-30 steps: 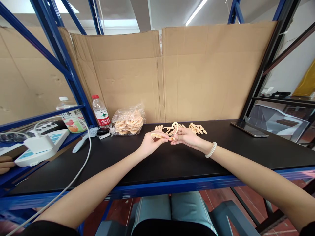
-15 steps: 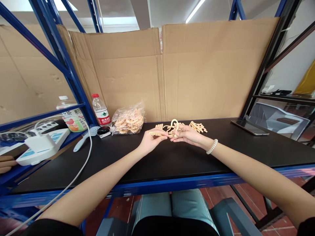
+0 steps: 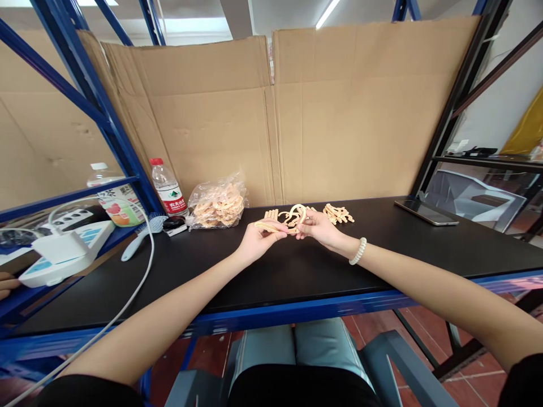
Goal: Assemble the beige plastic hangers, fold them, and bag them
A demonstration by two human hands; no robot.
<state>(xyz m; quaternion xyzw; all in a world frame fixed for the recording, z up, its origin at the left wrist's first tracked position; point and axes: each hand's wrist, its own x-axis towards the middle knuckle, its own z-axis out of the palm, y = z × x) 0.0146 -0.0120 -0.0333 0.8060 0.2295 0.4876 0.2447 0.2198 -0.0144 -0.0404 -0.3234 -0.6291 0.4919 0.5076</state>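
Note:
My left hand (image 3: 255,244) is closed, its thumb and fingers pinching a thin, flat wooden piece (image 3: 266,226) above the black tabletop (image 3: 271,282). Facing it from the right, my right hand (image 3: 321,230) pinches a pale wooden ring-shaped piece (image 3: 302,210). The two held pieces meet or overlap between my fingertips; whether they are joined I cannot tell. Just behind my hands lie several short wooden strips (image 3: 271,214) side by side and some curved pieces partly hidden by my fingers. Farther right sits a small heap of knobbly wooden pieces (image 3: 337,213).
A clear bag of wooden pieces (image 3: 218,206) stands at the back left, beside a red-capped water bottle (image 3: 168,189). A hairbrush (image 3: 144,236), a white cable (image 3: 149,271) and a power strip (image 3: 68,263) are at left. A tablet (image 3: 426,212) lies at right. Cardboard (image 3: 360,113) walls the back.
The view has shifted slightly. The ring-shaped piece in my right hand has turned a little, and the flat piece in my left hand tilts more. Both hands keep their pinch.

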